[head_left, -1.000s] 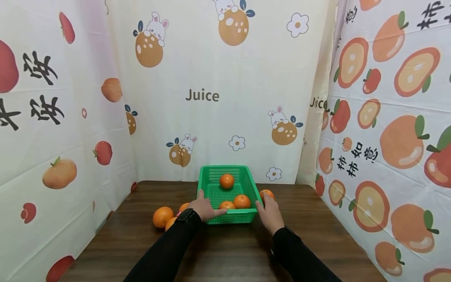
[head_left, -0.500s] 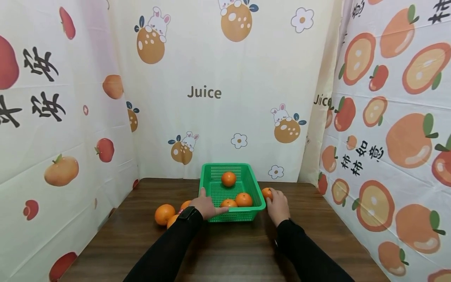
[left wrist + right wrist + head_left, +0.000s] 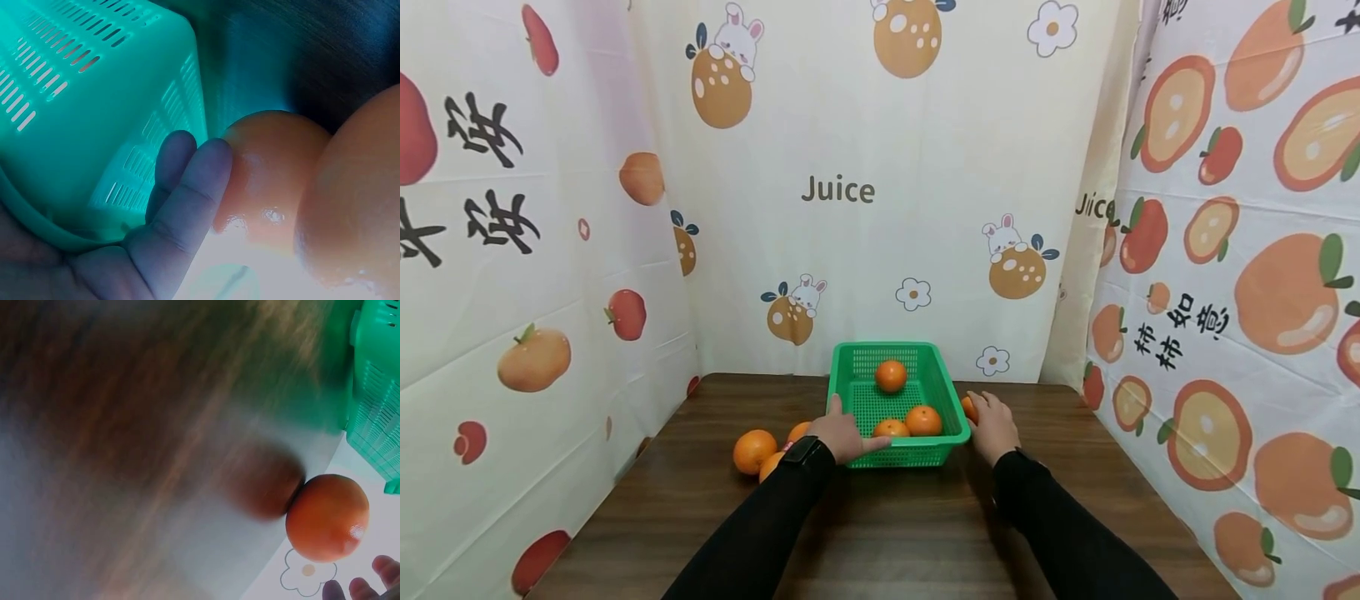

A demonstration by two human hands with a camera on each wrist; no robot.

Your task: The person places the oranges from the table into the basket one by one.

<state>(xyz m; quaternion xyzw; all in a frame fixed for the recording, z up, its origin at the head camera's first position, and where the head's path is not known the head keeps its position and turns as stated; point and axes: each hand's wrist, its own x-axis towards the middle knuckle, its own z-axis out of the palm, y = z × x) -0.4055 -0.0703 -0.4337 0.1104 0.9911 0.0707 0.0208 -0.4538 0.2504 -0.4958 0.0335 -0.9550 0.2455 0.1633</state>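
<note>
A green plastic basket (image 3: 887, 454) holds three oranges, one at the back (image 3: 891, 377) and two near its front. My left hand (image 3: 842, 437) rests at the basket's near left corner, thumb stretched along the front rim. In the left wrist view, two of its fingers (image 3: 190, 194) extend between the basket wall and an orange (image 3: 269, 169), fingertips right at the fruit. Another orange (image 3: 328, 517) sits on the table right of the basket. My right hand (image 3: 995, 427) reaches over it, fingertips (image 3: 362, 589) a little apart from the fruit in the right wrist view.
Several oranges (image 3: 754, 452) cluster on the dark wooden table (image 3: 895, 533) left of the basket, partly hidden by the left hand and sleeve. Fruit-printed cloths (image 3: 850, 250) hang behind and along both sides of the table.
My right hand has moved from the basket's right edge rightward, over the orange beside it. The left hand keeps its place on the basket. The head view has tilted slightly.
</note>
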